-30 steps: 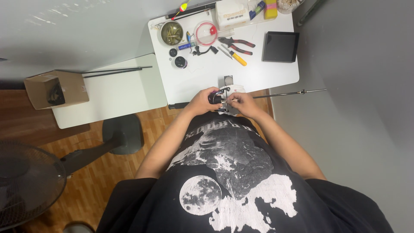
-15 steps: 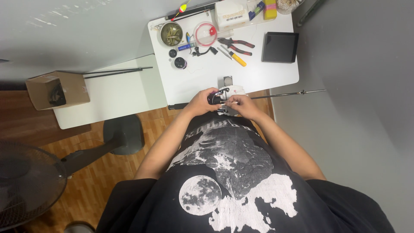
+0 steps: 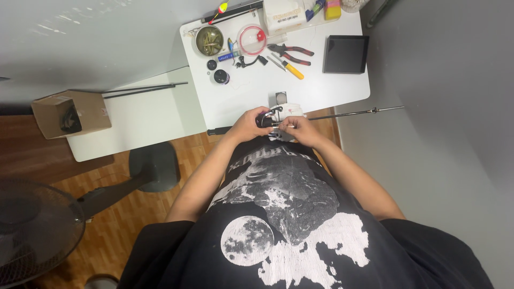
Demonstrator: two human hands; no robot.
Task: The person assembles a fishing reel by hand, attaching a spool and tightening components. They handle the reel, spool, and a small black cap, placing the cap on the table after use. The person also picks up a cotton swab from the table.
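Note:
At the near edge of the white table, my left hand grips a small black fishing reel. My right hand pinches a thin part at the reel's right side, fingers closed. A thin dark fishing rod runs from the reel out to the right, past the table edge. A white cloth or paper lies under the hands. Both hands touch the reel, close together.
Farther up the table lie red-handled pliers, a yellow-handled tool, a round tin of metal bits, a clear round box and a black pad. A cardboard box sits on the left table; a stool and a fan stand left.

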